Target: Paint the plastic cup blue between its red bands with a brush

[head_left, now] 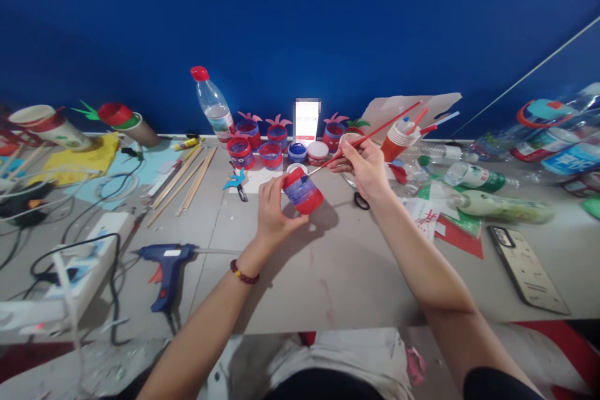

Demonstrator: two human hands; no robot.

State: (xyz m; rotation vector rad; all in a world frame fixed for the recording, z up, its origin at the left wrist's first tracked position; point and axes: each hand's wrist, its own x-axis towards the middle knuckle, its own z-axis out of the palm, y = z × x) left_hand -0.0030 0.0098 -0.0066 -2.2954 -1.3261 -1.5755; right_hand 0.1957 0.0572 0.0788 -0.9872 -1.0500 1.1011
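My left hand [273,211] grips a small cup [304,191] painted red at both ends with a blue-violet band, held tilted above the table. In my right hand [360,165] is a long red paintbrush [375,132], pinched near its lower part. The brush tip meets or nearly meets the cup's upper rim; I cannot tell which. Just behind stand an open jar of blue paint [297,152] and a jar with a pale pinkish top [317,152]. Several red and blue painted cups [240,151], some with leaf-shaped tops, stand near the wall.
A blue glue gun [167,265] and a white power strip [96,262] with cables lie on the left. Wooden sticks [197,181] and a clear bottle [213,103] are behind. To the right are stacked paper cups [399,137], plastic bottles [478,176] and a phone [527,270].
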